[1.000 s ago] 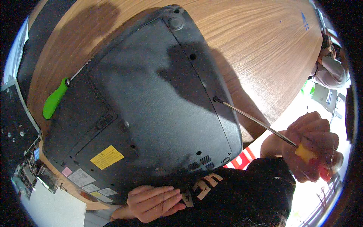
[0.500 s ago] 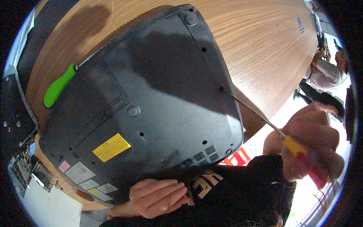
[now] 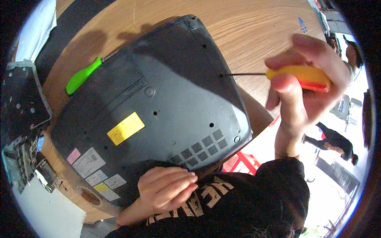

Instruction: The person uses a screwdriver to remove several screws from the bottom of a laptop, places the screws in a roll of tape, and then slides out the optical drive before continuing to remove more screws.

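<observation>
A black laptop lies bottom side up on a wooden table, with labels, vents and screw holes showing. My right hand is closed around the yellow and red handle of a screwdriver. Its thin shaft reaches left to a screw hole near the laptop's right edge, and the tip appears to be in that hole. At the laptop's near edge, my left hand is closed with its fingers curled together; what they hold, if anything, is hidden. Beside the far left edge rests a green-handled screwdriver.
The wooden table has a round hole at the near left. Farther left are a dark panel and opened electronics with cables. Two other people appear at the right, one a person in dark clothes.
My right hand has swung up and away from me, turning the screwdriver's shaft from slanted to nearly level. Its tip stays at the same hole. The view has shifted slightly.
</observation>
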`<action>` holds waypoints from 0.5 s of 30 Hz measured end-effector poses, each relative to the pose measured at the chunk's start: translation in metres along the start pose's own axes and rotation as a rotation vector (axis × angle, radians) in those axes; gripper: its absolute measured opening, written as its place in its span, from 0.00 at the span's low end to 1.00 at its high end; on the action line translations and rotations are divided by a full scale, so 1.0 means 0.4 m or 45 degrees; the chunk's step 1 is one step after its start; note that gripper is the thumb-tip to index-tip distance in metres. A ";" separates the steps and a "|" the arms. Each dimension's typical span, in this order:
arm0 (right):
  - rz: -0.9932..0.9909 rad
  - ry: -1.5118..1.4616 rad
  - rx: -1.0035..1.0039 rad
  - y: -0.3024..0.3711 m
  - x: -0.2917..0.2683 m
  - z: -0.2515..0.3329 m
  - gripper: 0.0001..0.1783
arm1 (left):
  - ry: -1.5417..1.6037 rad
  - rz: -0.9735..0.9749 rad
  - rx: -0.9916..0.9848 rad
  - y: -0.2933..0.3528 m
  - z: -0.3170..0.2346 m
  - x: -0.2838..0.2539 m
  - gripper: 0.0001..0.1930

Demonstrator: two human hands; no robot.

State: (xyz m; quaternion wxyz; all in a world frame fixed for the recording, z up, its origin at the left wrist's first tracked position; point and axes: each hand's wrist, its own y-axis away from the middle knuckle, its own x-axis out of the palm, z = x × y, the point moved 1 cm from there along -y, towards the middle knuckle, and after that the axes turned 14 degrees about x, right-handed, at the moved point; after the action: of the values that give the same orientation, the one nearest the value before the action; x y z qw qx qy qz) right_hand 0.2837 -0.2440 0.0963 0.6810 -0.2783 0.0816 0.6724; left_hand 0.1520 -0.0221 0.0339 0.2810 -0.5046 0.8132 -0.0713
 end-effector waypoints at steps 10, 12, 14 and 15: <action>0.242 0.088 0.061 -0.043 -0.063 0.084 0.30 | -0.079 -0.173 0.098 -0.010 -0.032 0.017 0.05; 0.178 -0.076 0.152 -0.045 -0.057 0.093 0.14 | -0.130 -0.241 0.126 -0.001 -0.044 0.014 0.04; 0.118 0.069 0.124 -0.040 -0.062 0.126 0.11 | -0.183 -0.260 0.116 0.003 -0.071 0.004 0.03; 0.048 0.314 -0.069 -0.031 -0.067 0.143 0.14 | -0.219 -0.252 0.120 0.003 -0.093 -0.001 0.03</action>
State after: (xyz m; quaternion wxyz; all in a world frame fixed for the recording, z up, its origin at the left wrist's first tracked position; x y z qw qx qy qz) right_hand 0.2782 -0.2385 0.1602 0.6453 -0.3757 0.1517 0.6476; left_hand 0.1317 -0.0275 0.0645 0.3648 -0.5729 0.7280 -0.0933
